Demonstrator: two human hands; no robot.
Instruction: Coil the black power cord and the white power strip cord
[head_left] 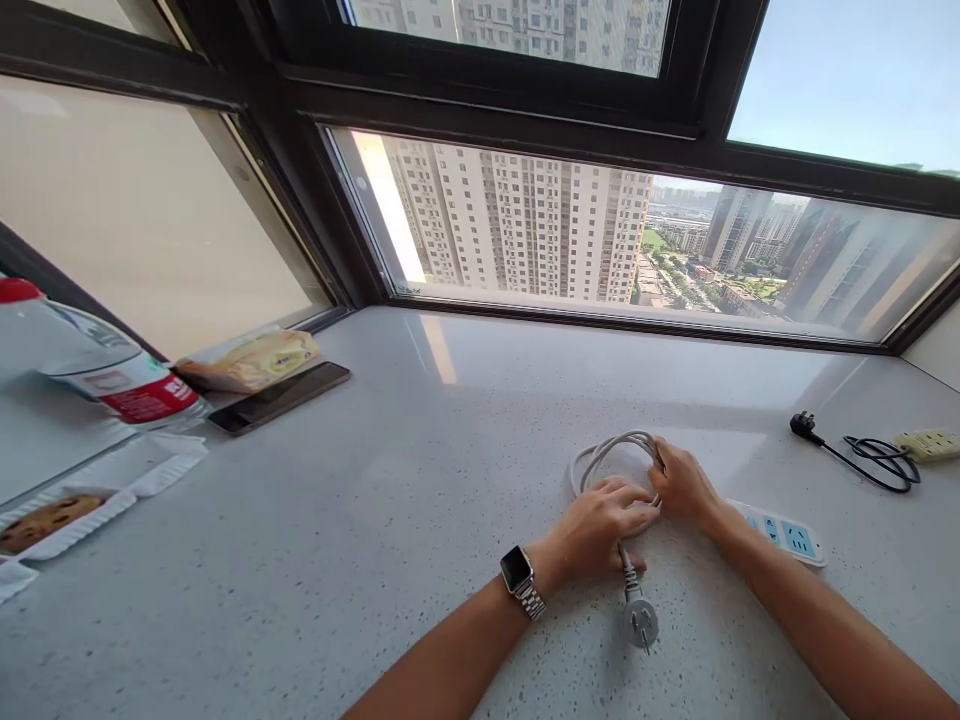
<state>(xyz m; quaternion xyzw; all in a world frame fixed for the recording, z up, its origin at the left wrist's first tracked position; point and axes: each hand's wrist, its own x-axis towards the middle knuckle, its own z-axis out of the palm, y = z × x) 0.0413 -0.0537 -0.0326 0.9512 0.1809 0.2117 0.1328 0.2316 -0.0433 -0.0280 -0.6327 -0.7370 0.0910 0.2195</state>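
A white power cord (616, 440) is looped into a coil above the speckled white counter. My left hand (609, 518), with a watch on its wrist, is closed on the cord near the plug end. The three-pin plug (641, 622) hangs out below that hand, prongs facing me. At the right side of the coil, my right hand (681, 482) is closed round the looped strands. A white power strip (796, 540) with blue sockets lies beyond my right forearm, which covers part of it.
A second, cream power strip (930, 446) with a black cord and black plug (804, 428) lies at the right. On the left are a large bottle (142, 390), a phone (281, 398), a yellow packet (251, 362) and a white tray (161, 468) with a cookie. Windows (517, 225) border the counter.
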